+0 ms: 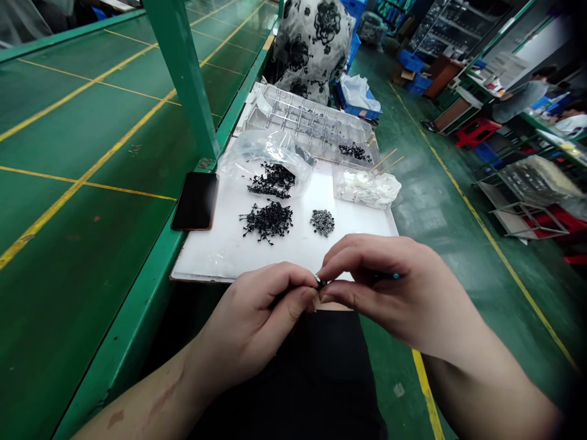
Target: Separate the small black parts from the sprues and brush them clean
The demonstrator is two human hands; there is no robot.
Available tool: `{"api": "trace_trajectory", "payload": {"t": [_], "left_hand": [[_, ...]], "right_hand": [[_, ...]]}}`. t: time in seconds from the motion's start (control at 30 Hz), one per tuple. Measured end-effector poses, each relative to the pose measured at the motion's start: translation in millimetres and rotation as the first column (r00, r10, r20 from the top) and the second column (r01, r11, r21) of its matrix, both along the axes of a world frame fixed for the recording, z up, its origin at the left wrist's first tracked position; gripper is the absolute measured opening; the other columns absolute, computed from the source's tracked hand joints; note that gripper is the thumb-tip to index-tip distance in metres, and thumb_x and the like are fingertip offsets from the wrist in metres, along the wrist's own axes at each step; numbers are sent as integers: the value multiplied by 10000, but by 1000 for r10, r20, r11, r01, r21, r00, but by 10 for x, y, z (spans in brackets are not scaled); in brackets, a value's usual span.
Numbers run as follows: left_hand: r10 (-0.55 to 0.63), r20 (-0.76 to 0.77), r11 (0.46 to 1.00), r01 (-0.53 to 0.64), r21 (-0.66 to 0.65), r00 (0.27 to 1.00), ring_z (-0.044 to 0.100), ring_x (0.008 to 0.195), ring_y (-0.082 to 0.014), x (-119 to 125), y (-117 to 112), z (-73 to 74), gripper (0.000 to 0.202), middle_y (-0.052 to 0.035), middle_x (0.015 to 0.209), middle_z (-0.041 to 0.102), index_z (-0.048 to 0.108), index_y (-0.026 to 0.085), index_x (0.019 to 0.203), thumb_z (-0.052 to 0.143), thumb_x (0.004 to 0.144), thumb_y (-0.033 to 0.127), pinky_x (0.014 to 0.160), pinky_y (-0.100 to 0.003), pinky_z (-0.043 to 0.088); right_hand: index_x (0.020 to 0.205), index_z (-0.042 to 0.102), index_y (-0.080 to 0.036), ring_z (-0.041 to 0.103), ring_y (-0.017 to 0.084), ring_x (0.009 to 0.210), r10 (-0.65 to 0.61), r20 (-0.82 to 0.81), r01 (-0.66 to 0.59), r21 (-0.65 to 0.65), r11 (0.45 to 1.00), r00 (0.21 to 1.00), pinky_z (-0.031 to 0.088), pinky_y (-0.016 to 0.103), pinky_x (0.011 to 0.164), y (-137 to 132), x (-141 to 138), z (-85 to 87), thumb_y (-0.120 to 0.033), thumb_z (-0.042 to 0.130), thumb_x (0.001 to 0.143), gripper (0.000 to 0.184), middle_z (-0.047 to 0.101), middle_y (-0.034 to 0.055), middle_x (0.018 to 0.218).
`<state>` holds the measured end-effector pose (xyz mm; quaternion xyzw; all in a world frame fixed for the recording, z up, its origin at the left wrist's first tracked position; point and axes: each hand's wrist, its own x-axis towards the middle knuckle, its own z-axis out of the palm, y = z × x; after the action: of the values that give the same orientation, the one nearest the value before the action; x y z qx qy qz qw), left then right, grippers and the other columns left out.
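Observation:
My left hand [257,318] and my right hand [389,287] meet just in front of a white board [220,250]. Both pinch a tiny dark part [320,282] between thumb and fingertips. A thin tool with a blue tip [389,276] lies under the fingers of my right hand. On the board behind my hands lie a heap of small black pieces [267,220] and a smaller pile of grey rings [323,222].
An open clear bag [266,156] holds more black pieces. A black phone [195,200] lies at the board's left edge. Behind stand a clear compartment tray [312,122] and a small clear box [367,186] with sticks. A green post [183,79] rises left. A person in a floral top [314,43] sits ahead.

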<state>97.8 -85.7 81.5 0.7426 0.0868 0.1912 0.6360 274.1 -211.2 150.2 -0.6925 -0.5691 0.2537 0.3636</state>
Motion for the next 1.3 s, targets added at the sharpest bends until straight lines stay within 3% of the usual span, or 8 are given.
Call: {"api": "trace_trajectory", "payload": {"t": [0.17, 0.3, 0.63, 0.73, 0.87, 0.97, 1.13, 1.3], "left_hand": [[-60, 95, 979, 40, 199, 994, 648, 914, -94, -7, 90, -9, 213, 14, 1000, 674, 669, 224, 1078, 542, 1045, 57, 816, -200, 504], [-23, 66, 957, 3, 292, 998, 650, 891, -111, 7, 104, -36, 231, -11, 1012, 668, 679, 201, 1027, 513, 1034, 40, 783, -233, 507], [86, 10, 913, -83, 399, 996, 672, 845, -131, 18, 123, -73, 78, 4, 929, 709, 656, 196, 1061, 588, 1041, 165, 749, -253, 501], [69, -36, 960, -56, 276, 997, 658, 820, -124, -4, 117, -59, 74, 19, 916, 717, 681, 224, 1057, 621, 1036, 188, 737, -241, 491], [83, -114, 992, -93, -87, 990, 619, 742, -130, -2, 75, -89, 123, 13, 850, 701, 729, 245, 1002, 662, 1039, 342, 680, -245, 480], [45, -143, 907, -101, -409, 989, 536, 640, -112, 46, 30, -136, 198, 12, 781, 654, 747, 227, 980, 755, 973, 424, 584, -231, 418], [-17, 5, 658, 15, -753, 1000, 369, 523, -53, 159, -35, -190, 294, 29, 745, 589, 722, 176, 890, 836, 897, 447, 497, -207, 266], [-22, 18, 654, 28, -756, 1000, 390, 538, -49, 195, -45, -182, 272, 17, 802, 649, 727, 184, 886, 856, 884, 423, 513, -203, 283]], "right_hand": [[969, 800, -283, 567, 57, 621, -27, -40, 21, -154, 988, 999, 406, 204, 536, 0, 17, 13, -270, 860, 883, 106, 761, -77, 821], [974, 795, -261, 662, 60, 769, 44, 48, -39, -99, 994, 998, 465, 188, 665, -13, -8, -8, -247, 811, 933, 45, 767, -57, 903], [867, 707, -203, 595, 87, 677, 55, 148, -49, -45, 998, 988, 408, 227, 587, -63, -61, -30, -235, 781, 941, 109, 701, -20, 794], [821, 690, -193, 609, 94, 654, 33, 125, -33, 0, 999, 992, 421, 235, 584, -77, -64, -38, -263, 784, 944, 170, 713, -11, 767], [818, 687, -191, 640, 99, 676, 6, 102, -7, 3, 1000, 995, 452, 232, 604, -96, -61, -69, -277, 769, 957, 182, 729, -10, 770], [814, 662, -191, 636, 100, 679, 12, 75, -13, 14, 1000, 997, 461, 227, 609, -95, -67, -103, -264, 748, 965, 188, 719, -11, 765], [859, 644, -196, 548, 91, 634, 21, 37, -22, 34, 999, 999, 409, 222, 562, -80, -90, -164, -207, 728, 945, 121, 666, -22, 758], [870, 665, -193, 650, 119, 707, 46, -114, -42, 39, 998, 992, 483, 242, 643, -90, -108, -194, -182, 738, 946, 106, 728, 3, 808]]}}
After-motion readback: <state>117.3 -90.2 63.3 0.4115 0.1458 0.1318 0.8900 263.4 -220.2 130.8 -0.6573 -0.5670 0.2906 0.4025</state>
